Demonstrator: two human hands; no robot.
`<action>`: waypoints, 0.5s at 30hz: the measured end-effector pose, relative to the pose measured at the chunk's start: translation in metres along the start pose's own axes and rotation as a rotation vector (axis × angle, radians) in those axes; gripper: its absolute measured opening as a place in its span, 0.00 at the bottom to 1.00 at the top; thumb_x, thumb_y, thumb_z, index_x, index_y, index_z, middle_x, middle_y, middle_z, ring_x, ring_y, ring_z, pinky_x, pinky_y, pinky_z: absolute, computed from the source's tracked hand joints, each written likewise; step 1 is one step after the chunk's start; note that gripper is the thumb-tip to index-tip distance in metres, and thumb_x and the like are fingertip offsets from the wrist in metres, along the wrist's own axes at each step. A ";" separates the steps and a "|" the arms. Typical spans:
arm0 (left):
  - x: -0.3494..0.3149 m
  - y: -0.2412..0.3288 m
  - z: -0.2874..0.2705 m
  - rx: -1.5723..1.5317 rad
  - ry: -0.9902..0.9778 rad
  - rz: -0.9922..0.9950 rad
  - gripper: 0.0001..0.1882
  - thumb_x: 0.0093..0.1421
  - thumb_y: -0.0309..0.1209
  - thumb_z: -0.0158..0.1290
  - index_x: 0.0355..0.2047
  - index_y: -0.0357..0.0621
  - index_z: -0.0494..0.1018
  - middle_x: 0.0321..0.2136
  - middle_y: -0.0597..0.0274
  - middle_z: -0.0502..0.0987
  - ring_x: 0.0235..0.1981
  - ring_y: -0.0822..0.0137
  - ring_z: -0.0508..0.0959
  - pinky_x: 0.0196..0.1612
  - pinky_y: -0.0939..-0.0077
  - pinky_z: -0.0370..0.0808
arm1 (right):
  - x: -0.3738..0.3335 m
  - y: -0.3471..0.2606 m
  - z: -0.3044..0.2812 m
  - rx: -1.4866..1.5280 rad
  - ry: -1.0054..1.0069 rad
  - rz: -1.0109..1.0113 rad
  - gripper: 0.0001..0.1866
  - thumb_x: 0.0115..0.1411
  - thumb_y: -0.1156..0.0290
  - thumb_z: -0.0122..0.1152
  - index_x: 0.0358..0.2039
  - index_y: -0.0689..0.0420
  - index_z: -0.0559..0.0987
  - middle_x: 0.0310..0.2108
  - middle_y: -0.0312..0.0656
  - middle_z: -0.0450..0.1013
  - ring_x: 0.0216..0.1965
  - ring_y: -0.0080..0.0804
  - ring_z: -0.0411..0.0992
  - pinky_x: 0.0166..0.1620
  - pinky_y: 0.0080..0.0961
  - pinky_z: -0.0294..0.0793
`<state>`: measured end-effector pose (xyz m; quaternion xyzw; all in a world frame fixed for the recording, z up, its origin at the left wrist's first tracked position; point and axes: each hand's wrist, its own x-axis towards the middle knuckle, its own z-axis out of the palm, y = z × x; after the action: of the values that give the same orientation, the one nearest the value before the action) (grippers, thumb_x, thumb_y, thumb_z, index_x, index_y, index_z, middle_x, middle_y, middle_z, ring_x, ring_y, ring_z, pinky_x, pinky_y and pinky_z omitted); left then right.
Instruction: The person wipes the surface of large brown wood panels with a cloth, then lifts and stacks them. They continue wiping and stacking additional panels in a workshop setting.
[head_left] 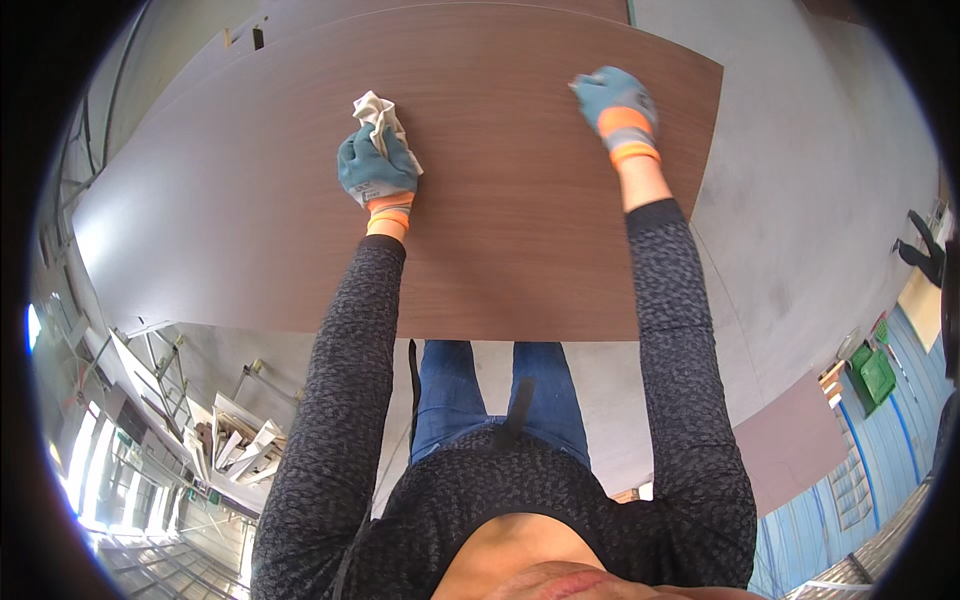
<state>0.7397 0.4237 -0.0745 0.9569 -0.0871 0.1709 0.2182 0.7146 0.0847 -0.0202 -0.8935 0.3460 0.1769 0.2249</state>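
Note:
A large brown wood-grain panel (500,180) lies flat in front of me. My left hand (377,165), in a grey-blue glove with an orange cuff, is closed around a crumpled off-white cloth (372,108) over the panel's middle. Further right, close to the panel's right edge, my right hand (615,98) wears a matching glove and has its fingers curled together. A small pale bit shows at those fingertips, too blurred to name. Whether that hand touches the panel is hard to tell.
Pale grey floor (800,180) stretches to the right of the panel. Offcuts (240,445) are heaped in a rack at the lower left. A green dustpan-like object (873,377) is at the far right, by a blue wall (905,400). Another brown sheet (795,445) lies at the lower right.

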 end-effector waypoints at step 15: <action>0.005 -0.001 -0.003 -0.029 -0.003 0.002 0.13 0.63 0.37 0.61 0.44 0.45 0.78 0.38 0.53 0.80 0.38 0.50 0.81 0.40 0.54 0.79 | 0.006 -0.113 0.023 -0.164 -0.150 -0.146 0.19 0.64 0.53 0.60 0.46 0.52 0.87 0.47 0.47 0.83 0.49 0.51 0.81 0.51 0.45 0.80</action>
<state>0.7434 0.4251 -0.0705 0.9538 -0.0909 0.1682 0.2315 0.7937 0.1682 -0.0102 -0.9160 0.2467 0.2541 0.1884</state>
